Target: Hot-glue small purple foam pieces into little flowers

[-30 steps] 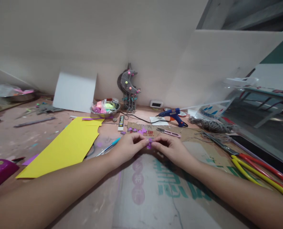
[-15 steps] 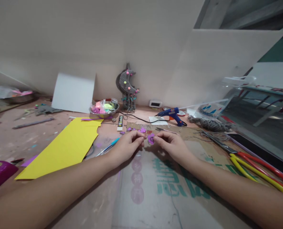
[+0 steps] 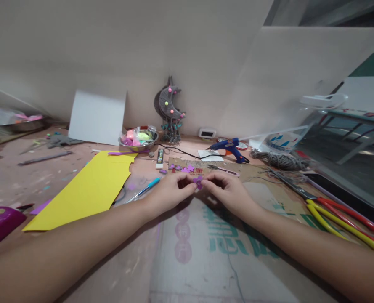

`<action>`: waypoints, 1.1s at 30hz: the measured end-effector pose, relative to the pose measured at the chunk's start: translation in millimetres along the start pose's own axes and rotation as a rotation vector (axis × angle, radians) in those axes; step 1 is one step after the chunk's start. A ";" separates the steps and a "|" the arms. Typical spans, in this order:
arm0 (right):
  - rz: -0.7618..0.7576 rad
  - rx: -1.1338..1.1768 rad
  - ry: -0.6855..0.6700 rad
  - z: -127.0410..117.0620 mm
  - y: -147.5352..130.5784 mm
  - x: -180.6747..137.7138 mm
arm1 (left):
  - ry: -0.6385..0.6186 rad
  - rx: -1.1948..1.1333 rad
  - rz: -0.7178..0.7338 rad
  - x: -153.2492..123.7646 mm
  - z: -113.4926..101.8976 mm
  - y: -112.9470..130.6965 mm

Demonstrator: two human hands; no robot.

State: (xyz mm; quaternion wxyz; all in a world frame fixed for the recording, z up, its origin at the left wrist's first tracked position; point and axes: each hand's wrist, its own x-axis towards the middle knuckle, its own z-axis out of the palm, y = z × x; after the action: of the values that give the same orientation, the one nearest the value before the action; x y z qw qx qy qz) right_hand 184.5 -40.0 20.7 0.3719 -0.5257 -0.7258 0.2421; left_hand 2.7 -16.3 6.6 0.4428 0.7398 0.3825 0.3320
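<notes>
Pinching small purple flower-shaped piece (image 3: pixel 198 182): left hand (image 3: pixel 171 192) and right hand (image 3: pixel 229 193) fingers gripping opposite edges; flower outline already formed, small purple pieces (image 3: pixel 190 168) beyond lying loose, seemingly unattached.

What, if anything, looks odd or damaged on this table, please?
Nothing looks plainly spilled. The yellow sheet stands out: its right edge is notched towards the far end, as if pieces were cut away. The yarn also has straggling strands beside the scissors.
</notes>
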 end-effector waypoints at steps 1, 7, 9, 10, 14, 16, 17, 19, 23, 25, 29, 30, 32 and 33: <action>-0.013 -0.020 0.003 0.4 -0.9 -0.2 | 0.001 0.010 -0.002 -0.2 0.2 0.5; -0.037 -0.050 0.005 1.1 -2.7 -0.2 | 0.007 0.011 -0.004 -0.8 0.2 1.7; -0.007 -0.011 0.003 0.7 -1.7 0.1 | -0.007 -0.021 -0.004 -0.3 0.1 1.1; 0.020 0.021 0.001 0.5 -1.1 0.2 | -0.016 -0.042 -0.006 0.1 -0.1 0.6; 0.111 0.131 -0.008 -0.3 -0.7 0.7 | -0.041 -0.099 -0.043 0.9 -0.9 -0.2; 0.090 0.100 0.007 -0.5 -1.6 1.0 | -0.039 -0.080 -0.028 0.6 -1.4 1.0; 0.068 0.069 0.017 -0.7 -2.1 1.0 | -0.030 -0.061 -0.012 0.3 -1.5 1.8; 0.017 0.013 0.025 -0.8 -2.5 1.0 | -0.015 -0.027 0.013 -0.1 -1.5 3.1; -0.035 -0.028 0.020 -0.5 -0.7 0.0 | 0.000 -0.021 0.002 -0.3 -0.5 2.8; -0.036 -0.034 0.016 -0.3 0.4 -0.6 | 0.006 -0.021 -0.006 -0.3 -0.2 1.7; -0.031 -0.035 -0.005 0.3 0.3 -1.1 | 0.007 -0.001 -0.012 -0.3 0.0 -0.2; -0.033 -0.037 -0.006 0.4 -0.1 -1.1 | 0.009 0.005 -0.012 -0.2 0.0 -0.5; -0.037 -0.041 -0.007 0.6 -1.3 -1.3 | 0.014 0.014 -0.015 -0.2 0.1 -0.6; -0.038 -0.041 -0.007 0.7 -1.8 -1.3 | 0.012 0.018 -0.016 -0.2 0.0 -0.4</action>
State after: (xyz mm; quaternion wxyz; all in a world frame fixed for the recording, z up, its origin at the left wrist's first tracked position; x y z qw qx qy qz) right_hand 183.1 -41.8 21.2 0.3629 -0.5186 -0.7417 0.2219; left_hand 2.5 -16.3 6.2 0.4366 0.7387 0.3938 0.3294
